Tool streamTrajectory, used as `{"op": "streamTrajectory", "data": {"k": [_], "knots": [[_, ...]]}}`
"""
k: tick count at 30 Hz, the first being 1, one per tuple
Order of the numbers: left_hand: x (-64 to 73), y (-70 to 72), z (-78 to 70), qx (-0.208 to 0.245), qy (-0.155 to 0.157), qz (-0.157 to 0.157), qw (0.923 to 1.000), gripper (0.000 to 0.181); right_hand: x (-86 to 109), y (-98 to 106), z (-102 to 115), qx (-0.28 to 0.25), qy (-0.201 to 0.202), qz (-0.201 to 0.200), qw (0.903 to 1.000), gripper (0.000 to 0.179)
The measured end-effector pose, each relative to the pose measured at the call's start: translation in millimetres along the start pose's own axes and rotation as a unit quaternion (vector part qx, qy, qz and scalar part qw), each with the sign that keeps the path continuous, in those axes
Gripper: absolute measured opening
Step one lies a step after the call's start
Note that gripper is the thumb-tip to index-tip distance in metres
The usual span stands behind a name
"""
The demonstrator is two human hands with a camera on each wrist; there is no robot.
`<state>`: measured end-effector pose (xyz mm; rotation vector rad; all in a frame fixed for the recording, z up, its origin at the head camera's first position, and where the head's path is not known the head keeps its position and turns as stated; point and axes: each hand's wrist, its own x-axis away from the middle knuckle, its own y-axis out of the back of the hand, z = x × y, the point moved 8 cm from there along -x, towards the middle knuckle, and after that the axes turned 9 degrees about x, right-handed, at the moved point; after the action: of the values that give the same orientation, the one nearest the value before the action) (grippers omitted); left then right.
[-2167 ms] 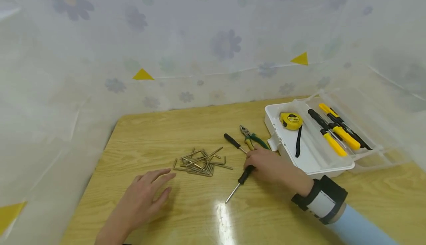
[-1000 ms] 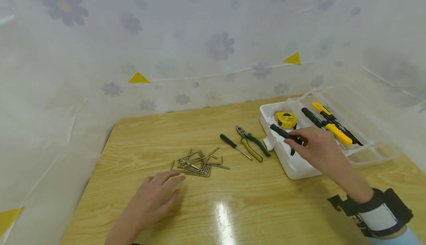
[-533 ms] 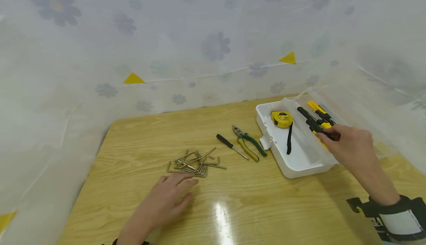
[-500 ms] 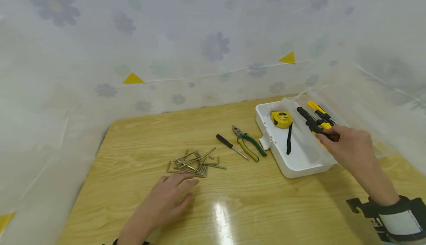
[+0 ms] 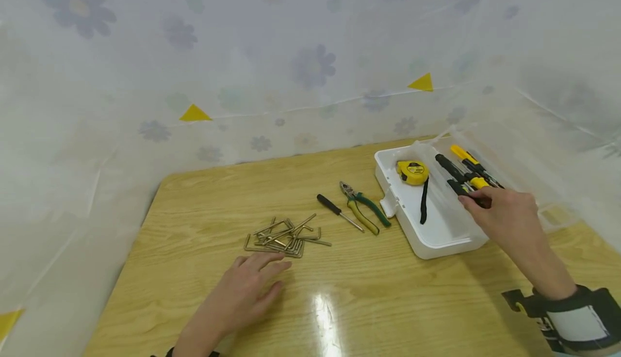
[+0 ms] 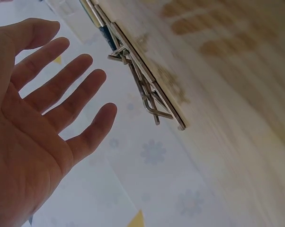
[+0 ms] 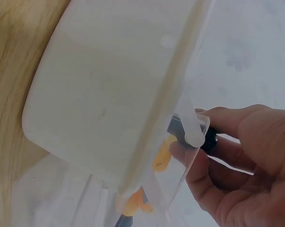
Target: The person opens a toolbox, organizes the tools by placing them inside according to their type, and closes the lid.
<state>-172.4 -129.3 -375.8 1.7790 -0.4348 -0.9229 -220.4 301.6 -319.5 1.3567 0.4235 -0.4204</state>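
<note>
My right hand [image 5: 509, 211] reaches into the white toolbox [image 5: 427, 250] and pinches the black handle of a screwdriver [image 7: 210, 140] between thumb and fingers. In the right wrist view the toolbox wall hides most of that tool. It lies over yellow- and black-handled tools [image 5: 479, 183] in the clear-lidded side. My left hand [image 5: 242, 292], fingers spread and slightly bent, holds nothing. Its fingertips are close to the near edge of a pile of hex keys [image 5: 286, 238]; whether they touch, I cannot tell.
A small black-handled screwdriver [image 5: 330, 204] and green-yellow pliers [image 5: 361, 206] lie between the hex keys and the toolbox. The toolbox holds a yellow tape measure [image 5: 412, 172] with a black strap. A translucent lid [image 5: 524, 157] leans open at the right. Floral sheeting [image 5: 315, 66] surrounds the table.
My right hand lifted the screwdriver from the table, carried it right and lowered it into the toolbox. My left hand shifted slightly right beside the hex keys. In the last half second little moved.
</note>
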Motion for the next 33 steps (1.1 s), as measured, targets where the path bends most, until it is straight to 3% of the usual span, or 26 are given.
{"op": "streamTrajectory", "data": {"k": [12,16,24,27,30,33], "knots": [[2.5,-0.3,2.6,0.009,0.024,0.018,0.9995,0.039,3.0,-8,-2,-0.007,-0.023,0.043,0.9988,0.030],[2.6,-0.4,2.8,0.008,0.026,0.020,0.9994,0.039,3.7,-8,0,-0.024,-0.031,0.040,0.9985,0.030],[5.4,-0.4,3.7,0.009,0.033,0.023,0.9991,0.037,5.2,-11,9,0.005,0.013,0.049,0.9987,0.031],[6.6,0.4,4.5,0.006,0.036,0.020,0.9991,0.037,5.0,-11,13,0.003,0.013,0.029,0.9995,0.030],[9.0,2.5,5.5,0.002,0.036,0.013,0.9993,0.038,6.3,-8,24,-0.006,0.031,-0.034,0.9989,0.024],[12.4,6.8,8.6,-0.005,0.038,0.001,0.9993,0.039,8.0,-5,48,-0.019,0.081,-0.110,0.9905,0.019]]}}
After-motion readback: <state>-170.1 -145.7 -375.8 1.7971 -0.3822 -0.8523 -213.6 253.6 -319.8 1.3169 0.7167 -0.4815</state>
